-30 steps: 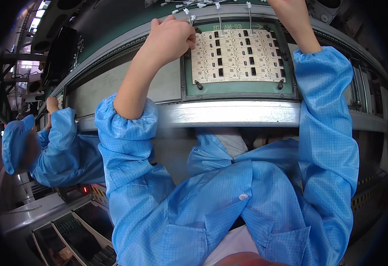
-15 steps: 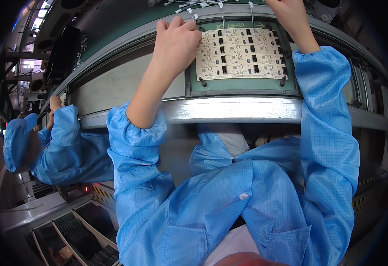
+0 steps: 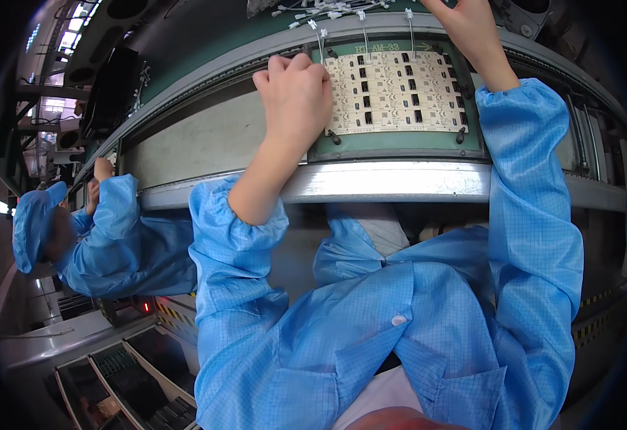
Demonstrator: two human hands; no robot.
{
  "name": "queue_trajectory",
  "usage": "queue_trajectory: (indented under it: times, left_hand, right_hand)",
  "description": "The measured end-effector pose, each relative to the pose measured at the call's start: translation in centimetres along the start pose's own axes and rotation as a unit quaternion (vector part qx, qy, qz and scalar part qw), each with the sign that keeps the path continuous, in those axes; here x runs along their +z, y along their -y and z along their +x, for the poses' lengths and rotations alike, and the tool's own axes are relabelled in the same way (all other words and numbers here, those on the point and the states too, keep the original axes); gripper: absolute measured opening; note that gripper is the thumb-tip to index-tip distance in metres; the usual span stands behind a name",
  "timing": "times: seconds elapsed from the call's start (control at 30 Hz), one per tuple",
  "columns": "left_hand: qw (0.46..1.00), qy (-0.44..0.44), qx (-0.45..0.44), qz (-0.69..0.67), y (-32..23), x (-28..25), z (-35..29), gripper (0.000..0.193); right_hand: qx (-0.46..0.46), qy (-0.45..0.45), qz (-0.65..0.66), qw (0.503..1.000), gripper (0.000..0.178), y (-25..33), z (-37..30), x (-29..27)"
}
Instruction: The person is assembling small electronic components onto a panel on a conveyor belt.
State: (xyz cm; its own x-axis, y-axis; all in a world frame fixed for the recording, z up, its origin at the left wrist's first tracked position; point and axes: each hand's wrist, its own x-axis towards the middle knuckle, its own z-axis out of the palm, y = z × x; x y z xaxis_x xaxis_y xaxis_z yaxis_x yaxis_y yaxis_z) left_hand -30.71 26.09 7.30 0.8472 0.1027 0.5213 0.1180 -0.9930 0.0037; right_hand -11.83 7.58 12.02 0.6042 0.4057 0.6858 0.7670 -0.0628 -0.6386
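Note:
A panel of white circuit boards (image 3: 392,97) with rows of black parts lies in a dark green fixture (image 3: 399,145). My left hand (image 3: 295,97) is at the panel's left edge, fingers curled and pressed together; anything in them is hidden behind the hand. Several thin white cables with connectors stand up from the panel's far edge, including a left cable (image 3: 321,41), a middle cable (image 3: 365,32) and a right cable (image 3: 411,32). Beyond the far right corner is my right hand (image 3: 467,29), its fingertips cut off by the upper picture edge.
Loose white cables (image 3: 335,8) lie in a heap on the green surface behind the fixture. A metal rail (image 3: 399,180) runs along the near side. At the left a co-worker in a blue cap (image 3: 30,229) works at the same line. Black clips (image 3: 460,136) hold the panel's corners.
My left hand has come nearer to me along the panel's left edge, uncovering more of the left cable. My right hand has shifted slightly left. The whole view has moved a little.

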Motion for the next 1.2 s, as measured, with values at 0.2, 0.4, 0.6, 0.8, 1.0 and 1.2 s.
queue_trajectory:
  times: [0.2,0.4,0.6,0.8,1.0,1.2]
  left_hand:
    - [0.999,-0.009,0.014,-0.03,-0.5,-0.8,-1.5,0.008]
    - [0.999,0.013,0.031,-0.04,-0.3,-1.1,-1.5,0.012]
    - [0.969,0.232,-0.055,-0.067,3.1,-0.9,6.3,0.022]
    - [0.997,0.055,-0.061,-0.008,4.2,7.0,12.5,0.025]
    - [0.998,0.038,-0.003,0.051,4.1,8.8,13.0,0.015]
    - [0.998,-0.014,0.066,0.022,3.8,9.2,13.1,0.01]
  right_hand:
    - [0.041,0.001,0.05,0.998,0.009,0.0,-0.5,-0.3]
    - [0.022,-0.009,-0.014,1.0,0.011,1.0,-1.2,-0.9]
    - [0.011,0.004,-0.059,0.998,0.015,-1.5,-2.8,-2.2]
    - [0.085,0.092,-0.012,0.992,0.019,-1.1,-4.6,-1.8]
    - [0.06,0.001,0.014,0.998,0.014,-1.3,-4.0,-2.9]
    - [-0.138,0.126,-0.229,0.955,0.012,-1.6,-5.2,-0.7]
